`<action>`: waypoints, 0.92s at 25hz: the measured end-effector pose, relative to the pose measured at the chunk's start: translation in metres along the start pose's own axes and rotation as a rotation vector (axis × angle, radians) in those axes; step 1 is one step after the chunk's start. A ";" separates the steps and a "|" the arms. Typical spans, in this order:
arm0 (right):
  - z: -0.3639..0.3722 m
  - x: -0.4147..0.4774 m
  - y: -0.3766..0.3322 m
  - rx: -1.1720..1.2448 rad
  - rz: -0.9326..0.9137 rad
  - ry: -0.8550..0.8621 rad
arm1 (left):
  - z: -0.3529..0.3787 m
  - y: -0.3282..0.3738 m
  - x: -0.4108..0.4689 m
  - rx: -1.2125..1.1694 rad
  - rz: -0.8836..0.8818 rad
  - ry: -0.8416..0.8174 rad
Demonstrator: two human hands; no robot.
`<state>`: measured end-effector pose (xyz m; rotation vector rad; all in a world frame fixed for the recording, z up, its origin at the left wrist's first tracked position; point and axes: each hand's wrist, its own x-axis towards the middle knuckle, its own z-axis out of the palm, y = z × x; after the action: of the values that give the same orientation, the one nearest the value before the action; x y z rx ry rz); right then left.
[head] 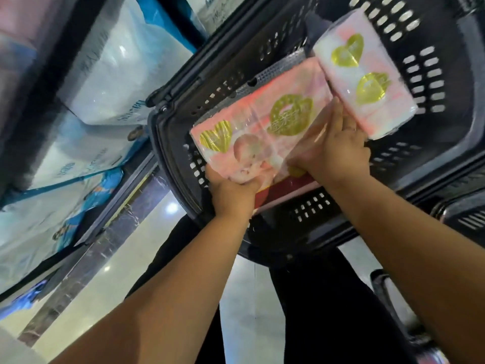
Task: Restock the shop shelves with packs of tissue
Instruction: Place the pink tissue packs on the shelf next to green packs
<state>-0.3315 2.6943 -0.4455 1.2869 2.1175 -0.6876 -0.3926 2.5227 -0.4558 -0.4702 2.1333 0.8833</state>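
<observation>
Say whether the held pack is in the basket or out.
Partly out: left hand and right hand hold the pack raised, overlapping the basket rim.

Two tissue packs (pixel 262 132) in basket (pixel 433 143); shelves (pixel 86 101) left.
</observation>
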 end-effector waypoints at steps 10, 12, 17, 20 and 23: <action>-0.171 -0.191 -0.026 0.179 -0.054 0.178 | -0.130 0.100 -0.178 0.084 0.370 0.002; -0.209 -0.235 -0.031 0.219 -0.126 0.250 | -0.161 0.121 -0.218 0.073 0.464 0.020; -0.271 -0.322 -0.039 0.304 -0.315 0.316 | -0.234 0.156 -0.305 0.145 0.673 0.125; -0.298 -0.367 -0.044 0.322 -0.413 0.389 | -0.273 0.166 -0.347 0.195 0.772 0.183; -0.318 -0.409 -0.057 0.325 -0.467 0.476 | -0.309 0.174 -0.378 0.203 0.822 0.246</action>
<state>-0.2899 2.6350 0.0709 1.2111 2.8386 -1.0343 -0.4088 2.4370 0.0546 0.4731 2.6467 1.0517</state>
